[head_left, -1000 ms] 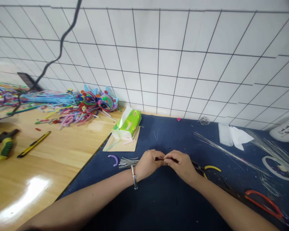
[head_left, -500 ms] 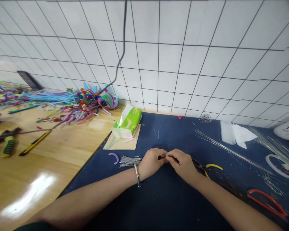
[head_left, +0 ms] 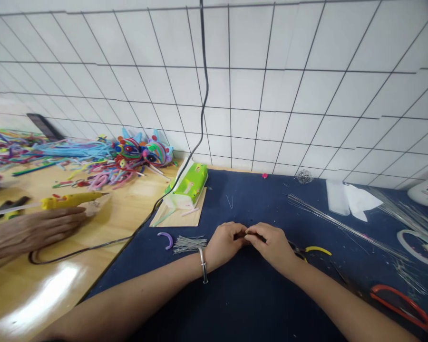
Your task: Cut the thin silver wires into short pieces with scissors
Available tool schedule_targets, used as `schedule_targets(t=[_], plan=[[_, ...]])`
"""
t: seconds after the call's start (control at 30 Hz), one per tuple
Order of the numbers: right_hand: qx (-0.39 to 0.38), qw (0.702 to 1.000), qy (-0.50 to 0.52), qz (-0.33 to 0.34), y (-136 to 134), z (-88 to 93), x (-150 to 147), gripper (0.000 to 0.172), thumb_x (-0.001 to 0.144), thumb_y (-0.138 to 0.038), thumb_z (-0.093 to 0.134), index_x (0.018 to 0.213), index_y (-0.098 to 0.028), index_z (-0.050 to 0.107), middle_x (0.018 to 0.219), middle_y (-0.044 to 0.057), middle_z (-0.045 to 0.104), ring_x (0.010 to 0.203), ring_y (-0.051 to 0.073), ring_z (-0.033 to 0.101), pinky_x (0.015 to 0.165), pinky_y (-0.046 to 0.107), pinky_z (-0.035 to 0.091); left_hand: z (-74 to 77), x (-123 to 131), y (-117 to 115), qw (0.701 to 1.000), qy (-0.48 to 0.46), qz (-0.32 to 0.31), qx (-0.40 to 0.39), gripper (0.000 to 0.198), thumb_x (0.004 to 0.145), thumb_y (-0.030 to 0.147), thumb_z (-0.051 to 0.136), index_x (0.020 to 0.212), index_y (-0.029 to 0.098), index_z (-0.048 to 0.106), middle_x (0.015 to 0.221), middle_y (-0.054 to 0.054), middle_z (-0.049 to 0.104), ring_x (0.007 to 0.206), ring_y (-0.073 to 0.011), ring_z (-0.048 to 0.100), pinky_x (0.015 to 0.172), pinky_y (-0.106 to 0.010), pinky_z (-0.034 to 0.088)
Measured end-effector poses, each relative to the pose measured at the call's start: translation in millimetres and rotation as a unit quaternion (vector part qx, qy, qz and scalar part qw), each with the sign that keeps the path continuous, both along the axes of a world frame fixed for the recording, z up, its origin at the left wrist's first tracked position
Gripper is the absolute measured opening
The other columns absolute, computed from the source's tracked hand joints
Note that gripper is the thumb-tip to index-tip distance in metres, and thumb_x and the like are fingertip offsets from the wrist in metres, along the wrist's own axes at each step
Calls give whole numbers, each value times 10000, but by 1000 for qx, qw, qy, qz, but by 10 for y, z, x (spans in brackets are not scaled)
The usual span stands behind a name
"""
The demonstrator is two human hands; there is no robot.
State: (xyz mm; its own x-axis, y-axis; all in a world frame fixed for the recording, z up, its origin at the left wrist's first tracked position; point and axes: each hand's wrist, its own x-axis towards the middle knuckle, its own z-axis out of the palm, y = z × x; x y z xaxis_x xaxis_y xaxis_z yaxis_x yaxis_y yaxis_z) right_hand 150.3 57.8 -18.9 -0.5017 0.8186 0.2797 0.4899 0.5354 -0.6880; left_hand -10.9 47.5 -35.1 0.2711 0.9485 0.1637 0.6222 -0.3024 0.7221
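Cord (head_left: 204, 95) swings right since the earlier frame: it now drapes across the tissue pack (head_left: 194, 183), and a co-worker's hand (head_left: 35, 230) comes in at left with a yellow glue gun (head_left: 71, 200). Your own hands hardly shift.

Left hand (head_left: 225, 243) and right hand (head_left: 271, 244) meet tip to tip over the dark mat (head_left: 242, 299). Your fingers bunch at the tips; cannot tell whether they grip anything, since a piece there would be hidden or too fine to see. Short wires (head_left: 188, 244) lie in a heap just beside your left wrist, touching or not unclear; two loose wires (head_left: 231, 204) lie beyond your hands.

Risks, as judged: a fine piece could slip if your fingertips part unevenly, and would be hard to find on this mat. Your bracelet (head_left: 203, 267) could snag or scatter the heap if that wrist drops back. Your right forearm could knock the yellow-handled pliers (head_left: 318, 250) close by. A tug on the cord could drag the tissue pack toward your work. Wire ends could prick you.
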Motion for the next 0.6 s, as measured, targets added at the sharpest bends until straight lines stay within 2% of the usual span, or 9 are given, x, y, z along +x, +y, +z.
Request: schedule_targets(t=[0.2,0.37,0.6], plan=[[15,1000,-3,-20,12,82,56,88,779,-221,545,833,-237,612,783,-11,602,733,129,552,691,246,416,0,3,-7,1000,11,0,18,72,724,228,584,675,179,603,636,21,590,631,-118,516,616,-219,358],[26,998,22,-46,26,154,80,118,777,-224,536,860,-239,618,789,0,605,718,135,552,673,249,423,13,4,-23,1000,5,-26,16,52,729,200,584,713,201,634,663,20,618,665,-128,518,656,-230,372],[20,999,29,-41,13,198,53,128,788,-184,483,763,-219,604,719,-4,585,681,128,527,643,248,402,17,10,-32,999,4,-36,31,69,740,199,577,715,201,642,669,10,624,673,-137,522,663,-242,376]])
